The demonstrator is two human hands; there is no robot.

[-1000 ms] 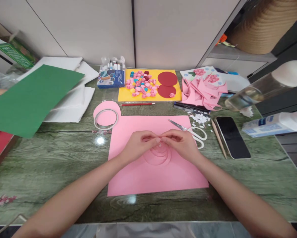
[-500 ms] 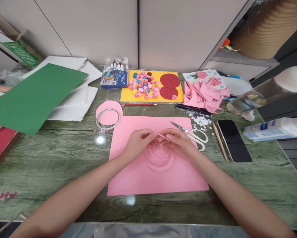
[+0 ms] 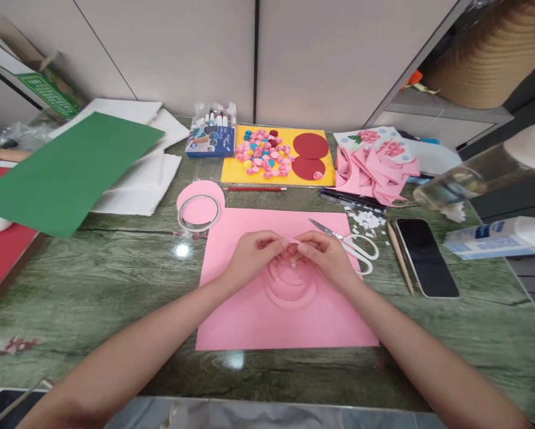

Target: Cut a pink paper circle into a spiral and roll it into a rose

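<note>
Between my left hand and my right hand is a spiral strip of pink paper, its end pinched by the fingertips of both. Loops of the strip hang below the fingers, over a pink sheet on the table. Where the fingertips meet, part of the strip is hidden. White-handled scissors lie just right of my right hand, their blades over the sheet's upper right edge. Off the sheet's upper left corner, a roll of tape rests on a pink paper circle.
Behind the sheet, a yellow board bears small rolled paper pieces and two dark red circles. Pink scraps, a phone, a wooden stick and a bottle are at right. Green card lies left.
My right fingers have drawn in closer to the left ones, and the strip's end, which stuck up at a slant, now curls between them. The whole view has shifted slightly.
</note>
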